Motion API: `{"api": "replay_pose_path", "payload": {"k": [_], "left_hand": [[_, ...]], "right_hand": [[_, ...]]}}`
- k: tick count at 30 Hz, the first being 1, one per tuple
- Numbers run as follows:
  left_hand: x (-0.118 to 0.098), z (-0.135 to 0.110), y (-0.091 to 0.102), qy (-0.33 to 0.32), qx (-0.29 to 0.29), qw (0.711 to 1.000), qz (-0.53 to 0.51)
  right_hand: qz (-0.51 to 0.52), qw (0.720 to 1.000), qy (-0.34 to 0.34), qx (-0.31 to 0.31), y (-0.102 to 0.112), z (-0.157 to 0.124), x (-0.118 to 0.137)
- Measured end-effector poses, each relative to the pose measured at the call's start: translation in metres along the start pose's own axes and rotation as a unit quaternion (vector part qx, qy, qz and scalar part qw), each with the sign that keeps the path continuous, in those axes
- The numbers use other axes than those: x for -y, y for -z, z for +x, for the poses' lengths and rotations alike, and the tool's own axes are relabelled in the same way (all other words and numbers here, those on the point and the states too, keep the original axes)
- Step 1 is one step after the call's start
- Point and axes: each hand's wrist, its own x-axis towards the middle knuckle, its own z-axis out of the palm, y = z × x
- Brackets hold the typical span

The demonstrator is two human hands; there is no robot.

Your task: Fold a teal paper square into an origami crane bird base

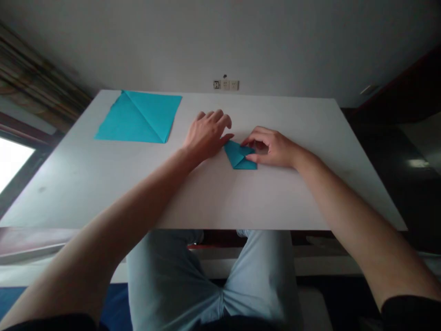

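Observation:
A small folded teal paper piece [239, 156] lies in the middle of the white table [213, 197]. My left hand [207, 133] rests beside its left edge, fingers stretched and thumb touching the paper. My right hand [270, 147] is curled over the paper's right side, thumb and fingers pinching a flap. Part of the paper is hidden under those fingers.
A larger teal paper sheet [139, 117] with a diagonal crease lies flat at the table's far left. A wall with sockets [225, 84] stands behind the table. A curtain and window are at the left. My legs in light trousers show below the table's near edge.

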Motion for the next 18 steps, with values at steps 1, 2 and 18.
{"api": "replay_pose_path", "payload": {"k": [1,2,18], "left_hand": [[0.002,-0.001,0.0,0.022,-0.006,1.0,-0.011],[0.003,-0.003,0.002,0.04,-0.007,0.999,-0.022],[-0.028,-0.033,0.026,0.0,0.12,0.993,-0.012]], "right_hand": [[-0.004,1.0,-0.001,0.002,0.0,-0.001,0.004],[-0.009,1.0,0.001,0.005,0.0,-0.002,0.007],[-0.108,0.993,-0.032,-0.023,-0.002,-0.01,0.026]]}}
